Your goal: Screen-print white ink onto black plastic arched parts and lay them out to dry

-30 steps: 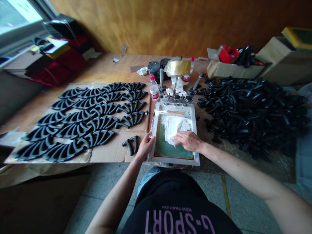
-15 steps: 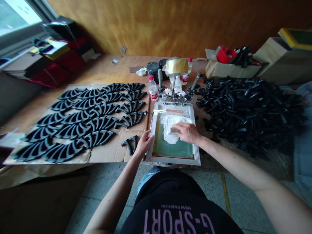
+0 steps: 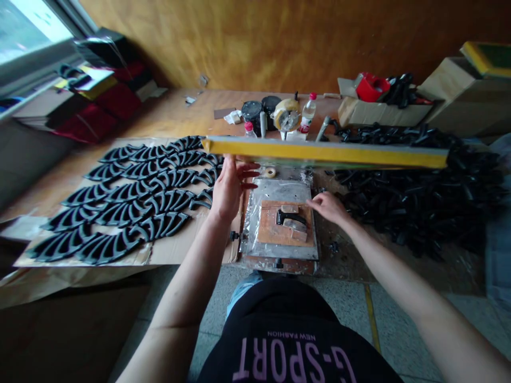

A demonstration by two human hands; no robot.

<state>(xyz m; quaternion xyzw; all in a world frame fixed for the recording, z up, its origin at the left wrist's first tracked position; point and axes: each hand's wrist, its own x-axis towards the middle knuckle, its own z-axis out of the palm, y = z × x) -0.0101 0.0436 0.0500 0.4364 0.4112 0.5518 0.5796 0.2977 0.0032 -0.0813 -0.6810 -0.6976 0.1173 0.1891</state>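
The screen-printing frame (image 3: 327,151) is raised and seen nearly edge-on, its yellow edge blurred. My left hand (image 3: 228,191) is just under its left end with fingers spread; whether the thumb touches the frame I cannot tell. On the flat base (image 3: 249,242) below lies a brown board (image 3: 268,236) bearing a fixture, where one curved black plastic handle (image 3: 294,217) sits. My right hand (image 3: 328,206) is at the right edge of the base, fingertips drawn together, nothing visible in them. The frame's upper face is hidden.
Rows of black handles (image 3: 115,215) lie on cardboard at left. A big heap of them (image 3: 411,197) is at right. Behind stand a bottle (image 3: 308,113), black tubs (image 3: 251,110), a tape roll (image 3: 286,116) and an open carton (image 3: 383,110).
The frame has swung up from lying flat, uncovering the base and the handle. My right hand has left the white ink and squeegee. My left hand has moved up and its fingers have spread.
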